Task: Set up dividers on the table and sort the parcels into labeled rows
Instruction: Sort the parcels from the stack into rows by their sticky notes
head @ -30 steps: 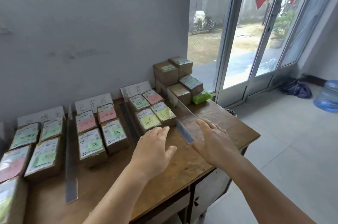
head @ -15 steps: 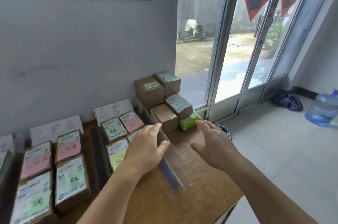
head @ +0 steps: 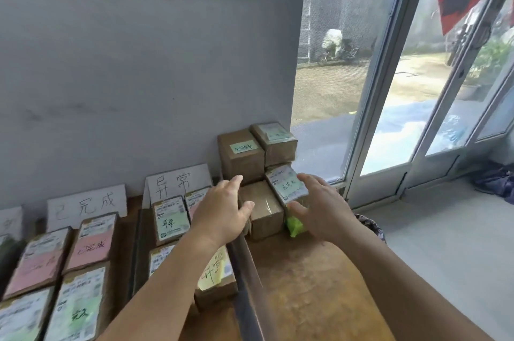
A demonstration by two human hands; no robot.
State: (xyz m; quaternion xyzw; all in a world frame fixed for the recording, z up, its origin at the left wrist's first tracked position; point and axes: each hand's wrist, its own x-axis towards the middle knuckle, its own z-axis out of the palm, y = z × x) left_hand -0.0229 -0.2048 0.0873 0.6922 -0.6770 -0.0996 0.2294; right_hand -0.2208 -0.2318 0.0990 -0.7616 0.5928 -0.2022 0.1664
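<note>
My left hand (head: 222,210) and my right hand (head: 319,208) hover open on either side of a stack of brown parcels at the table's back right corner. Between them sit a plain brown box (head: 262,208) and a labelled parcel (head: 286,183). Two taller boxes (head: 242,155) stand behind against the wall. A clear divider strip (head: 247,279) runs along the wooden table (head: 314,285) under my left wrist. Left of it, sorted parcels lie in rows behind white label cards (head: 178,180), (head: 86,204). Another divider (head: 136,249) separates those rows.
A green packet (head: 294,225) lies beside the stack, under my right hand. The grey wall backs the table. Glass doors (head: 403,118) stand to the right, with tiled floor below the table's right edge and a dark bag (head: 498,182) on it.
Both hands left the divider strip and moved forward to the parcel stack at the back right. The view shifted closer and to the right.
</note>
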